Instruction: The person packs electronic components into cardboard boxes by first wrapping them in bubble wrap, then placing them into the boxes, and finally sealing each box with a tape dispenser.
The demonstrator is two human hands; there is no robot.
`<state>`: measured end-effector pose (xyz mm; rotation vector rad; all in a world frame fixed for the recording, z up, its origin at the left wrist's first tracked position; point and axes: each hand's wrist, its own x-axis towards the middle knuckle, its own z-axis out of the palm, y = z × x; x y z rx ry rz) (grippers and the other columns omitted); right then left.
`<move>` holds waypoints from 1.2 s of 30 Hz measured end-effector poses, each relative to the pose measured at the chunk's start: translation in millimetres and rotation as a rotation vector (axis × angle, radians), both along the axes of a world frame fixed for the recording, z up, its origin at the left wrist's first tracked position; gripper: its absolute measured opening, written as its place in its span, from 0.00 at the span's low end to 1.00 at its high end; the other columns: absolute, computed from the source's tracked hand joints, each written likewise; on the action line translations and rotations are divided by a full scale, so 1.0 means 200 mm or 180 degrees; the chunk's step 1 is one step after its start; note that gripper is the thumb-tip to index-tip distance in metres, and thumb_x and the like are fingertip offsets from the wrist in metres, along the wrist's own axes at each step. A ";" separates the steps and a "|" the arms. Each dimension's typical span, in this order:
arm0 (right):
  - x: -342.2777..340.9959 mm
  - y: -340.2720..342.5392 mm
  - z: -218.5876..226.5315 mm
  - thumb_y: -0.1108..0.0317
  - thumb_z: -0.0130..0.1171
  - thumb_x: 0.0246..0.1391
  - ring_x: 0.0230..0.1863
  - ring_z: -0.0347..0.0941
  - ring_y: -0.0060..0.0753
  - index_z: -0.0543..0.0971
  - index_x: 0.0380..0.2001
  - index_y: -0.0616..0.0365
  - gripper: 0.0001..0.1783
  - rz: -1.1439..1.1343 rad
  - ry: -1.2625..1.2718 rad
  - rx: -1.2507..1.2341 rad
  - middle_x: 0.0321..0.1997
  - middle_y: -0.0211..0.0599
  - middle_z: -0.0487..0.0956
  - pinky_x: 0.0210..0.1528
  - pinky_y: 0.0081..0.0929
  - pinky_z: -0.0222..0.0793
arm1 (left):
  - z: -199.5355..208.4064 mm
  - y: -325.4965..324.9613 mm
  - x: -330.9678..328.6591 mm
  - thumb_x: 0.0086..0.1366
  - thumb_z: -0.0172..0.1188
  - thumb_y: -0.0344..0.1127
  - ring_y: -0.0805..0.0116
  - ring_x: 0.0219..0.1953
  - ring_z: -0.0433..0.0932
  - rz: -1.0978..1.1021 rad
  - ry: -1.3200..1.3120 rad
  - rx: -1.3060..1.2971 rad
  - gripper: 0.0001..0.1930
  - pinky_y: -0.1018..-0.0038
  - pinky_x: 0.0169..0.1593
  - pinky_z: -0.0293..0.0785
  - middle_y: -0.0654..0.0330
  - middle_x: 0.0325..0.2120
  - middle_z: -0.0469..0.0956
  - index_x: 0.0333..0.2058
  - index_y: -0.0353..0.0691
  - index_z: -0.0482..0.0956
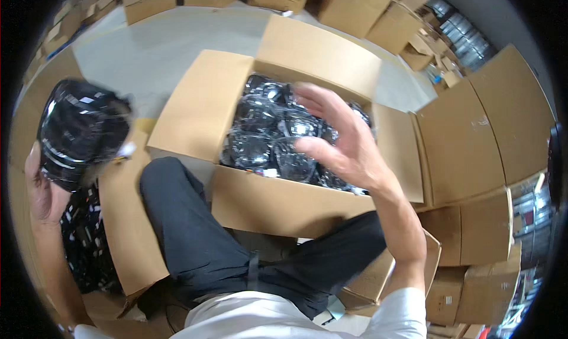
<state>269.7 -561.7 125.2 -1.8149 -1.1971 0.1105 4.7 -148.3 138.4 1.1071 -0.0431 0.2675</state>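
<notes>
My left hand (47, 194) grips a glossy black rounded item in clear plastic wrap (83, 129), held up at the far left. It is blurred, and its exact kind cannot be made out. Under it, an open carton on the left (127, 220) holds many small black pieces (89, 244). My right hand (346, 141) hovers with fingers spread and thumb apart over the open carton in the middle (290, 197). Inside that carton, several similar black items in clear plastic (254, 147) are packed in rows. My right hand and forearm hide part of them.
The middle carton's flaps (201, 102) stand folded outward. Stacked cartons (473, 220) rise along the right side. More cartons (148, 2) line the far side beyond the grey floor (148, 49). My legs (201, 232) are between the left and middle cartons.
</notes>
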 end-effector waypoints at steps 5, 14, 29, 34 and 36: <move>-0.19 0.06 0.23 0.58 0.78 0.47 0.63 0.70 0.41 0.60 0.68 0.68 0.52 0.0369 0.0463 0.0411 0.63 0.51 0.72 0.65 0.36 0.67 | 0.08 -0.75 0.66 0.74 0.50 0.48 0.59 0.56 0.78 -0.1065 0.0470 0.0196 0.28 0.59 0.62 0.74 0.48 0.56 0.77 0.62 0.32 0.68; 0.19 -0.96 -0.29 0.59 0.58 0.67 0.51 0.77 0.29 0.72 0.59 0.68 0.26 -0.1922 0.3261 0.0568 0.52 0.39 0.80 0.55 0.28 0.72 | -0.08 -0.69 0.81 0.74 0.50 0.58 0.67 0.51 0.77 -0.0847 0.1068 0.2085 0.33 0.72 0.51 0.76 0.53 0.52 0.76 0.59 0.30 0.69; 0.39 -1.15 -0.71 0.56 0.66 0.57 0.59 0.72 0.55 0.77 0.54 0.69 0.29 -0.2231 0.0554 -0.2493 0.59 0.59 0.75 0.62 0.41 0.66 | -0.27 -0.34 0.53 0.75 0.52 0.44 0.68 0.45 0.81 -0.0238 0.1663 0.2157 0.20 0.74 0.47 0.79 0.54 0.44 0.81 0.52 0.30 0.75; 0.19 -0.93 -0.58 0.58 0.69 0.55 0.63 0.70 0.55 0.74 0.57 0.68 0.32 -0.2188 -0.0270 -0.2020 0.61 0.57 0.73 0.65 0.41 0.66 | -0.33 -0.70 0.66 0.71 0.58 0.43 0.60 0.45 0.81 -0.1397 0.1441 0.3018 0.21 0.67 0.51 0.76 0.52 0.41 0.81 0.50 0.29 0.77; 0.10 -0.83 -0.54 0.59 0.69 0.54 0.64 0.69 0.55 0.75 0.56 0.67 0.31 -0.1891 0.0067 -0.1961 0.62 0.58 0.72 0.66 0.41 0.65 | -0.41 -0.74 0.70 0.68 0.60 0.43 0.50 0.48 0.79 -0.1290 0.0031 0.4329 0.21 0.61 0.55 0.74 0.46 0.44 0.79 0.50 0.29 0.77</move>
